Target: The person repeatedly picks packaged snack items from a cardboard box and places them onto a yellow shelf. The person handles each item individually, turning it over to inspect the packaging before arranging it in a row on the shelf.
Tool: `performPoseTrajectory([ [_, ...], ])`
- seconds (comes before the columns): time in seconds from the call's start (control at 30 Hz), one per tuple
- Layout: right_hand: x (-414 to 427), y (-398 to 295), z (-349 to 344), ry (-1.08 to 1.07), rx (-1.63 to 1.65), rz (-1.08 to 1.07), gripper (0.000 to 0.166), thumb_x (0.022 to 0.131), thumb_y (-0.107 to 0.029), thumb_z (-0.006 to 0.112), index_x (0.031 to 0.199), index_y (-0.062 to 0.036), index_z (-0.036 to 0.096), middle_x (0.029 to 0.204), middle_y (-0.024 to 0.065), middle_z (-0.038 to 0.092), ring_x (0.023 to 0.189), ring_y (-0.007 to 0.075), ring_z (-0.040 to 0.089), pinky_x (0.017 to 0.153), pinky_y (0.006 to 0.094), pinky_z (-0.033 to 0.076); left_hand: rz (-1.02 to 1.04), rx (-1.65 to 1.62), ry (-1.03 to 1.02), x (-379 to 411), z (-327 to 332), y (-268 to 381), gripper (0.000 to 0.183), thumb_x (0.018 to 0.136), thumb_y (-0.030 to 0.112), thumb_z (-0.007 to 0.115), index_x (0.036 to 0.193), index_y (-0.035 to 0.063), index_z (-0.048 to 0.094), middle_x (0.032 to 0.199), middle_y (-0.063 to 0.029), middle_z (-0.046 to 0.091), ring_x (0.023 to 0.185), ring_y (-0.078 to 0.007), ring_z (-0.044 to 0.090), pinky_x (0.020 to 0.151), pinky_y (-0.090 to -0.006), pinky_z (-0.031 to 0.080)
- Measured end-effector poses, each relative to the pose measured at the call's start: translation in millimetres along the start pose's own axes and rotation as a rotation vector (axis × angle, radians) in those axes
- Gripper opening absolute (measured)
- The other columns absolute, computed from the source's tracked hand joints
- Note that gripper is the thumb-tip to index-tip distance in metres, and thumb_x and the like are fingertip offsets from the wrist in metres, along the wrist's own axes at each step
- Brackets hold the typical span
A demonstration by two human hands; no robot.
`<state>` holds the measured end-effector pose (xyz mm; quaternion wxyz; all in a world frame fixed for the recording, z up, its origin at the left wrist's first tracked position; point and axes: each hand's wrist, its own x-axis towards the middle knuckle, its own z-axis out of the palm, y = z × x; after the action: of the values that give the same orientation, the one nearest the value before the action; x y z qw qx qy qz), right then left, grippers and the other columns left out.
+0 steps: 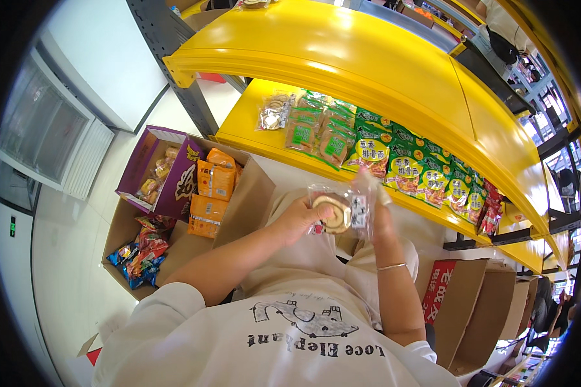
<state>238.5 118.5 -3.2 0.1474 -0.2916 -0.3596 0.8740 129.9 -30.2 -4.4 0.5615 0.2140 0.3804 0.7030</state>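
A clear-wrapped spiral pastry [335,213] is held up in front of my lap. My left hand [306,215] grips its left side, with the thumb pressed on top of the wrapper. Motion blurs my right hand [381,213], which is upright at the wrapper's right edge; whether its fingers pinch the wrapper does not show. Beyond both hands runs a yellow metal shelf [244,121]. Similar clear-wrapped spiral pastries [275,112] lie at its left end, beside green-edged packets of flat brown food [301,133]. Several green and yellow noodle-snack bags [371,150] continue rightward in rows.
An upper yellow shelf board [329,38] overhangs the goods. At my left, a cardboard box [244,203] holds a purple carton [176,174], orange packets [208,213] and red and blue bags [143,256]. Brown cartons [474,314] stand at my right, near a grey upright post [189,96] opposite.
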Motion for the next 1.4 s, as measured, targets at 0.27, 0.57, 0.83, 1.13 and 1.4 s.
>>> performPoseTrajectory([
  [0.27, -8.4, 14.7, 28.5, -0.333, 0.297, 0.221, 0.048, 0.084, -0.04, 0.033, 0.114, -0.0044, 0.044, 0.103, 0.0119, 0.055, 0.085, 0.0257, 0.057, 0.063, 0.0392, 0.05, -0.047, 0.264, 0.239, 0.1, -12.7, -9.0, 0.044, 0.07, 0.035, 0.066, 0.098, 0.0044, 0.053, 0.081, -0.0004, 0.057, 0.071, -0.0077, 0.051, 0.062, -0.0205, 0.041],
  [0.57, -25.3, -5.7, 30.6, -0.238, 0.414, -0.051, 0.045, 0.084, -0.031, 0.036, 0.118, -0.0025, 0.039, 0.116, 0.0135, 0.047, 0.107, 0.0285, 0.045, 0.092, 0.0421, 0.033, 0.06, 0.239, 0.317, -1.0, 0.9, 0.7, 0.038, 0.071, 0.035, 0.065, 0.094, 0.007, 0.053, 0.076, 0.0021, 0.054, 0.064, -0.0052, 0.045, 0.057, -0.0194, 0.037],
  [0.83, -15.8, 7.9, 21.2, -0.198, 0.288, 0.2, 0.047, 0.086, -0.035, 0.034, 0.122, -0.0049, 0.034, 0.119, 0.0132, 0.044, 0.109, 0.0283, 0.042, 0.093, 0.0436, 0.032, 0.137, -0.089, 0.29, 8.7, -6.7, 5.9, 0.028, 0.079, 0.022, 0.059, 0.098, 0.0031, 0.052, 0.094, -0.0047, 0.058, 0.084, -0.0099, 0.054, 0.075, -0.0238, 0.044],
  [1.13, -11.7, 20.5, 22.8, -0.192, 0.373, 0.078, 0.044, 0.085, -0.028, 0.033, 0.121, -0.0036, 0.034, 0.119, 0.0153, 0.043, 0.108, 0.0315, 0.043, 0.092, 0.0461, 0.033, 0.232, 0.273, 0.427, 11.2, -24.2, 0.8, 0.039, 0.078, 0.028, 0.06, 0.102, 0.0016, 0.045, 0.088, -0.0051, 0.057, 0.077, -0.0114, 0.056, 0.064, -0.0228, 0.047],
  [1.4, -19.9, -13.0, -3.2, -0.159, 0.267, -0.111, 0.043, 0.084, -0.029, 0.038, 0.119, -0.0045, 0.038, 0.115, 0.0148, 0.047, 0.103, 0.0297, 0.048, 0.087, 0.0449, 0.038, -0.044, 0.291, 0.602, 6.5, -33.8, 19.6, 0.042, 0.077, 0.043, 0.055, 0.092, 0.005, 0.044, 0.073, -0.0055, 0.057, 0.048, -0.0096, 0.052, 0.036, -0.0191, 0.035],
])
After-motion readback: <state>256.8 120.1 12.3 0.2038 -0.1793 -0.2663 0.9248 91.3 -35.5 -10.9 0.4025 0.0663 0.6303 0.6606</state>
